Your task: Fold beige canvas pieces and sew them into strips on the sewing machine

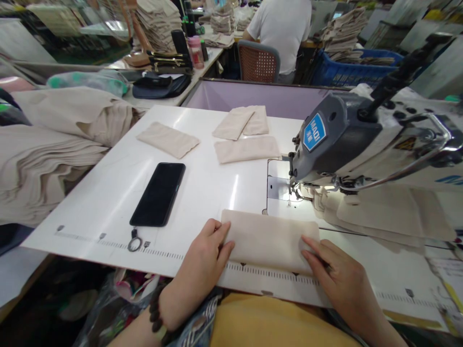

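Observation:
A folded beige fabric piece (269,240) lies flat near the front edge of the white sewing table (206,193). My left hand (210,250) pinches its left end between thumb and fingers. At the opposite end, my right hand (334,272) has its thumb and index finger closed on the right edge. Just beyond the cloth is the sewing machine (336,135), its needle area over a metal plate (278,187). More beige fabric (383,209) lies beneath the machine arm.
Several folded beige pieces (248,148) lie toward the back. A black phone (158,195) with a ring strap (135,243) rests at left. Fabric stacks (43,164) line the left side. Behind the table, a person (280,31) sits by a blue crate (347,72).

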